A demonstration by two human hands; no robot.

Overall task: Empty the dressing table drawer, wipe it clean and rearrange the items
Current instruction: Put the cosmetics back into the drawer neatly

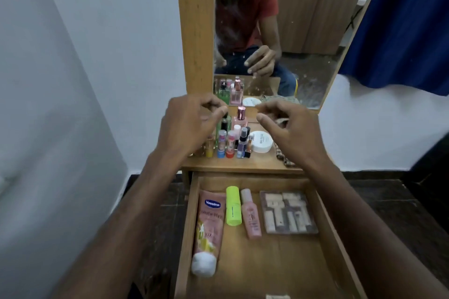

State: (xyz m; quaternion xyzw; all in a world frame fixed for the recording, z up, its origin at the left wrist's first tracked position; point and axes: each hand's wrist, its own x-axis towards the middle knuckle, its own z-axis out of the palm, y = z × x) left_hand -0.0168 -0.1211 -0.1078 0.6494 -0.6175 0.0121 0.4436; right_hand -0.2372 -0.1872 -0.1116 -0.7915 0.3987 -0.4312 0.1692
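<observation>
The open drawer (257,257) sits nearest, pulled out below the counter (243,165). Inside it lie a Vaseline tube (209,223) at the left wall, then a lime bottle (233,205), a pink bottle (251,213) and a flat palette (288,211) toward the right. Above the drawer, the left hand (187,126) and right hand (291,128) hover with fingers loosely curled, holding nothing, over the small bottles (230,143) and white jar (261,144). If emptying is the step, I'd lift the tube first, then work rightward, setting each thing on bare counter.
</observation>
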